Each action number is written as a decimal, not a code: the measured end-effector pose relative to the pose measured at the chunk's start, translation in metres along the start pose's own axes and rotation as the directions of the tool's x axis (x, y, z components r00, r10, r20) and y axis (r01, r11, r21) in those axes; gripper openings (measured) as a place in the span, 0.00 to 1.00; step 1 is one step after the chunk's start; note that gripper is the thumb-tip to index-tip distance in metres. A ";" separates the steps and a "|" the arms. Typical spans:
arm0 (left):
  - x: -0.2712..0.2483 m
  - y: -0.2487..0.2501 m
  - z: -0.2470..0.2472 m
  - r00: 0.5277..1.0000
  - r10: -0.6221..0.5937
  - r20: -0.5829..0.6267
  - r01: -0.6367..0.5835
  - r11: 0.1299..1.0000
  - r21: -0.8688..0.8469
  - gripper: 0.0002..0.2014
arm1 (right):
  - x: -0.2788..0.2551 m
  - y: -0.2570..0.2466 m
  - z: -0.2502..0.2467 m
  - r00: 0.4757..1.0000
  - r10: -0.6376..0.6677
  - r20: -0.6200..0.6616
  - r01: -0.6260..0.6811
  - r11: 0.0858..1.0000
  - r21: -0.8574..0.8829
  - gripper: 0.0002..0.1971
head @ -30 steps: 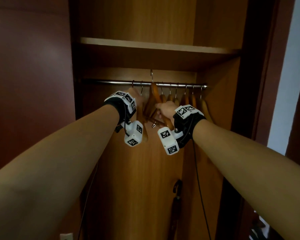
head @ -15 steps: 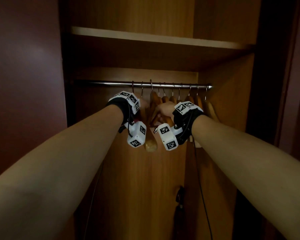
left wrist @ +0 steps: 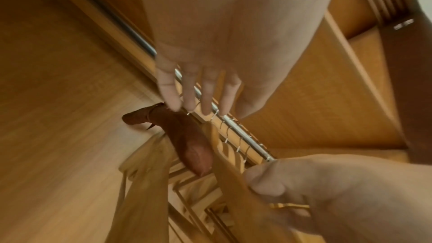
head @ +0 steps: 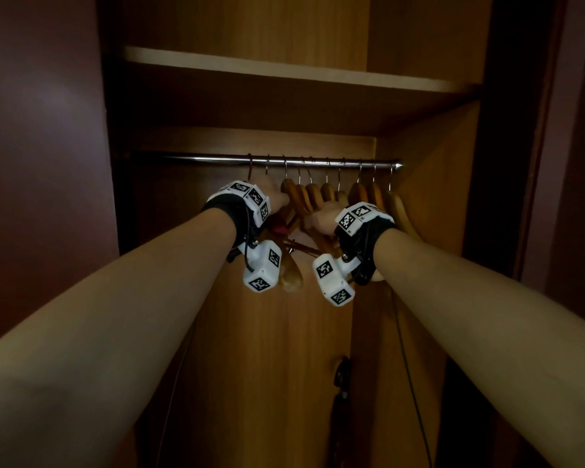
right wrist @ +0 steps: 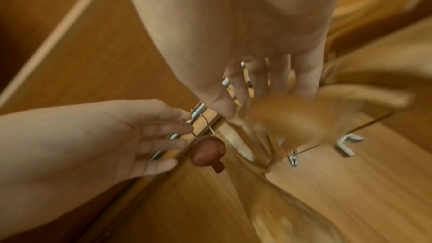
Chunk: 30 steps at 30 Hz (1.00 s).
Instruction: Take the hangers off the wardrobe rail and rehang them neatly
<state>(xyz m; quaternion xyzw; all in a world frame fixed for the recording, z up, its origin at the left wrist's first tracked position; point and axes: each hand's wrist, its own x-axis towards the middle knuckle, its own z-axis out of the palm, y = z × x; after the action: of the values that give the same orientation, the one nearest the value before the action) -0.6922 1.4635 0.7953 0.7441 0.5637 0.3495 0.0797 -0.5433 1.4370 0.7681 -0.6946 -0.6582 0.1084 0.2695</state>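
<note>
a: nearest stuff first?
b: two bare forearms reach up into the wardrobe, each w/ a black wrist strap and white marker blocks. left hand [head: 277, 197] is up by the left end of the hangers [head: 321, 197], right hand [head: 323, 221] a bit lower and to the right, in among the wooden shoulders.

a: fingers?
b: left hand, from its wrist cam: fingers [left wrist: 208, 90] straight and slightly spread, tips at the wire hooks just under the rail [head: 217, 159]. holding nothing. right hand: in the left wrist cam its fingers look curled round a light wood hanger arm, thumb tip pressed on it. its own wrist cam is blurred there, so can't confirm the wrap from that side.

a: how do the hangers look?
b: wooden, curved shoulders, thin silver wire hooks. mostly light honey-brown, one darker reddish-brown hanger [left wrist: 187, 139] at the left end, close by the left fingertips. approx ten hooks on the rail, bunched along its right half, unevenly spaced. some have a lower bar; one w/ metal clips shows in the right wrist cam. the shoulders overlap and tilt at diff angles, one light end hangs low between the two wrists.

a: farther back?
b: chrome rail runs left to right under a wooden shelf [head: 284, 70], its left half bare. behind, the wood back panel. low down inside, a dark strap-like thing [head: 341, 393], too dim to id. dark reddish door panels either side.
</note>
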 end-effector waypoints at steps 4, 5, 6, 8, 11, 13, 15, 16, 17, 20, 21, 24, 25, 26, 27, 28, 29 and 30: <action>-0.023 0.016 0.003 0.996 0.051 -0.071 -0.058 0.994 -0.096 0.07 | -0.020 0.010 -0.011 1.000 -0.028 0.002 0.028 0.999 0.022 0.03; -0.034 0.022 0.002 0.994 0.066 -0.085 -0.076 0.990 -0.119 0.07 | -0.026 0.013 -0.014 1.000 -0.010 0.010 0.010 1.000 -0.016 0.04; -0.042 0.027 0.002 0.993 0.074 -0.095 -0.086 0.988 -0.129 0.07 | -0.038 0.016 -0.018 1.000 -0.011 0.010 0.011 0.999 -0.045 0.03; -0.059 0.037 0.002 0.990 0.087 -0.110 -0.102 0.985 -0.141 0.08 | -0.050 0.025 -0.024 0.997 -0.075 0.001 0.074 0.997 0.019 0.20; -0.088 0.052 0.001 0.991 0.067 -0.117 -0.086 0.982 -0.168 0.08 | -0.066 0.035 -0.030 0.994 -0.109 -0.021 0.110 0.989 0.095 0.29; -0.107 0.060 0.002 0.992 0.066 -0.104 -0.082 0.983 -0.162 0.08 | -0.089 0.040 -0.034 0.995 -0.102 0.000 0.101 0.989 0.107 0.23; -0.129 0.069 0.003 0.994 0.066 -0.091 -0.080 0.984 -0.161 0.07 | -0.113 0.046 -0.037 0.993 -0.120 -0.007 0.119 0.973 0.197 0.13; -0.139 0.073 0.003 0.995 0.055 -0.081 -0.069 0.981 -0.182 0.06 | -0.123 0.050 -0.038 0.993 -0.113 -0.018 0.114 0.968 0.225 0.11; -0.148 0.076 0.005 0.996 0.045 -0.082 -0.061 0.978 -0.201 0.06 | -0.129 0.055 -0.038 0.992 -0.119 -0.030 0.122 0.964 0.235 0.10; -0.176 0.086 0.008 0.998 0.011 -0.058 -0.026 0.966 -0.256 0.04 | -0.154 0.066 -0.039 0.991 -0.124 -0.041 0.131 0.962 0.238 0.15; -0.183 0.089 0.008 0.999 0.018 -0.043 -0.028 0.963 -0.269 0.04 | -0.163 0.069 -0.040 0.991 -0.128 -0.044 0.135 0.963 0.235 0.15; -0.208 0.100 0.007 0.999 0.032 -0.017 -0.036 0.955 -0.294 0.04 | -0.189 0.077 -0.046 0.990 -0.136 -0.044 0.142 0.971 0.194 0.13; -0.215 0.105 0.008 0.999 0.038 -0.017 -0.042 0.951 -0.305 0.05 | -0.198 0.079 -0.050 0.989 -0.136 -0.056 0.145 0.972 0.187 0.11; -0.222 0.109 0.009 0.999 0.036 -0.014 -0.039 0.948 -0.317 0.05 | -0.207 0.080 -0.053 0.989 -0.126 -0.074 0.138 0.973 0.185 0.10; -0.229 0.113 0.009 0.999 0.041 -0.008 -0.041 0.943 -0.331 0.05 | -0.216 0.081 -0.057 0.989 -0.115 -0.098 0.131 0.974 0.184 0.10; -0.236 0.118 0.008 0.999 0.049 0.004 -0.044 0.939 -0.341 0.05 | -0.226 0.081 -0.061 0.987 -0.100 -0.123 0.120 0.978 0.172 0.10; -0.242 0.122 0.008 0.998 0.058 0.017 -0.049 0.937 -0.347 0.05 | -0.236 0.082 -0.066 0.985 -0.091 -0.148 0.114 0.982 0.152 0.11; -0.250 0.127 0.006 0.997 0.067 0.032 -0.051 0.935 -0.352 0.05 | -0.246 0.083 -0.070 0.983 -0.079 -0.165 0.100 0.987 0.127 0.11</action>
<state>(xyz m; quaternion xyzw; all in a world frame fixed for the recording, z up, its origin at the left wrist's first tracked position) -0.6192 1.1971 0.7481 0.7421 0.4679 0.4302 0.2127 -0.4642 1.1826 0.7335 -0.6508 -0.6562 0.0846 0.3724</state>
